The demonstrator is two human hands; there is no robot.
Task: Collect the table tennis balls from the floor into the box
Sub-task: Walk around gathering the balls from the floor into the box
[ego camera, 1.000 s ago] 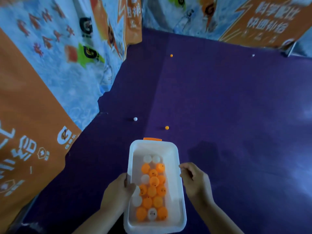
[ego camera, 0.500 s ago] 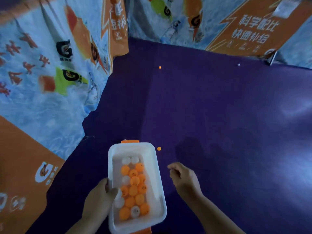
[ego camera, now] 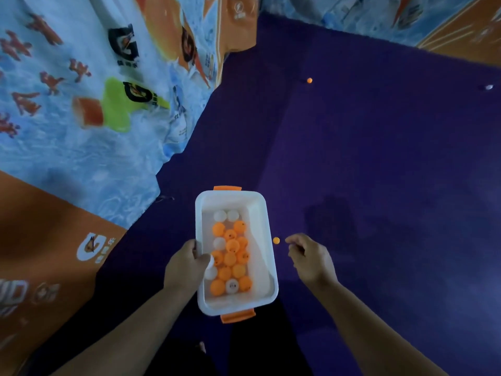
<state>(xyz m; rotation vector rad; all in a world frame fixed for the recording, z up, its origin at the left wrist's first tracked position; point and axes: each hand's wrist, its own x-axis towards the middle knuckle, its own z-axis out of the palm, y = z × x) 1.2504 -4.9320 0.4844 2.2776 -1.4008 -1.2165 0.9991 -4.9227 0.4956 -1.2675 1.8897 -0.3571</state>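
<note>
Mostly done: the left hand [ego camera: 187,264] grips the box [ego camera: 230,195], already holding many balls [ego camera: 230,259]. The empty, loosely curled right hand [ego camera: 309,259] hovers beside an orange ball [ego camera: 276,240] at the box's 3 o'clock; two more lie on the floor [ego camera: 379,158] toward 1 o'clock.

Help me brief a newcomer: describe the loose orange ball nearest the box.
On the purple floor, find the white box that the left hand holds. Just off its right wall, between it and the right hand, lies one orange ball. Unlike the balls in the box it is outside it, and the other loose orange ball and the white ball lie far off.
</note>
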